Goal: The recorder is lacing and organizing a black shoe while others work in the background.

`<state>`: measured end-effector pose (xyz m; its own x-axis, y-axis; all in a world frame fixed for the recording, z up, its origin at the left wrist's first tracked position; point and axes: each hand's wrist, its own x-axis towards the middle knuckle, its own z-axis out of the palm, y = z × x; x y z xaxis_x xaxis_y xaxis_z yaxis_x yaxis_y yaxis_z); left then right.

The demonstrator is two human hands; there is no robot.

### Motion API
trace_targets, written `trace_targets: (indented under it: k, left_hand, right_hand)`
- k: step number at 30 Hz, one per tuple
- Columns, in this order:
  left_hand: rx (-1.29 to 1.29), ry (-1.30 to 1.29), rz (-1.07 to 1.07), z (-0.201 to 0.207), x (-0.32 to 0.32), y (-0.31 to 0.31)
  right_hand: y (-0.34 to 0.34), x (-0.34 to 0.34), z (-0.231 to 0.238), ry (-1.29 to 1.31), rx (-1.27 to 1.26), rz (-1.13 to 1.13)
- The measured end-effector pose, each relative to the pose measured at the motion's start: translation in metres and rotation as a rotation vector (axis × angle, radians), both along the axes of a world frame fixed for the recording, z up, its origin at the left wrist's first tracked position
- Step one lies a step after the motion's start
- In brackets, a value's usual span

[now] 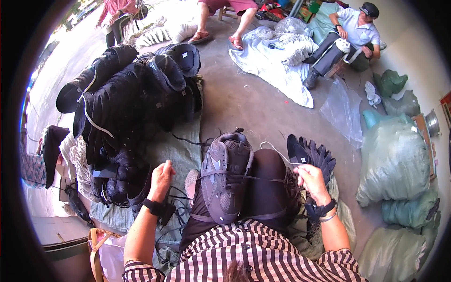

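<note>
— Where have you got the shoe?

— On my left thigh (199, 199), just below the middle of my view. The shoe (225, 190) lies lengthwise, one end toward my belly, the other toward twelve o'clock. A dark cord (258, 178) runs across it and over my right knee (268, 162).

— And your hands?

— My left hand (162, 177) is at nine o'clock from the shoe, apart from it, fingers curled in narrow. I can't tell whether they pinch anything. My right hand (311, 178), at three o'clock, holds white thread (282, 155) between thumb and fingers. The thread curves from there up over the knee toward one o'clock.

— It looks slack.

— It does bend. I'd draw it gently and evenly, and watch that it doesn't catch on the cord or on the dark pieces (319, 156) at two o'clock, just beyond my right hand.

— What about the shoe slipping?

— I'd press my knees apart a little so the cord bears down, and pull in line with the shoe, not sideways.

— And the pile?

— The dark pile (117, 87) is at ten o'clock, well clear of the thread.
</note>
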<state>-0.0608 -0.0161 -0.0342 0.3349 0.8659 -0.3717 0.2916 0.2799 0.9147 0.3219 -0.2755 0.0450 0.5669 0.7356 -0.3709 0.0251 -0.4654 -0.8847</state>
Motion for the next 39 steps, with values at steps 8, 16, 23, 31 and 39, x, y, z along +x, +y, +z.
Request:
trace_targets:
  k: [8, 16, 23, 31, 39]
  left_hand:
    - [0.221, -0.324, -0.305, 0.091, 0.086, -0.058]
    - [0.187, -0.194, -0.324, 0.074, 0.079, -0.068]
    - [0.437, -0.027, -0.333, 0.075, 0.077, -0.079]
    - [0.586, 0.031, -0.359, 0.078, 0.073, -0.075]
    - [0.814, 0.132, -0.385, 0.084, 0.071, -0.061]
  right_hand:
    - [0.072, -0.083, 0.045, -0.337, 0.292, 0.337]
    - [0.065, -0.084, 0.037, -0.233, 0.234, 0.245]
    - [0.064, -0.095, 0.025, -0.539, 0.125, 0.486]
    - [0.075, -0.099, 0.021, -0.58, 0.188, 0.475]
    - [0.078, -0.106, 0.02, -0.915, 0.334, 0.62]
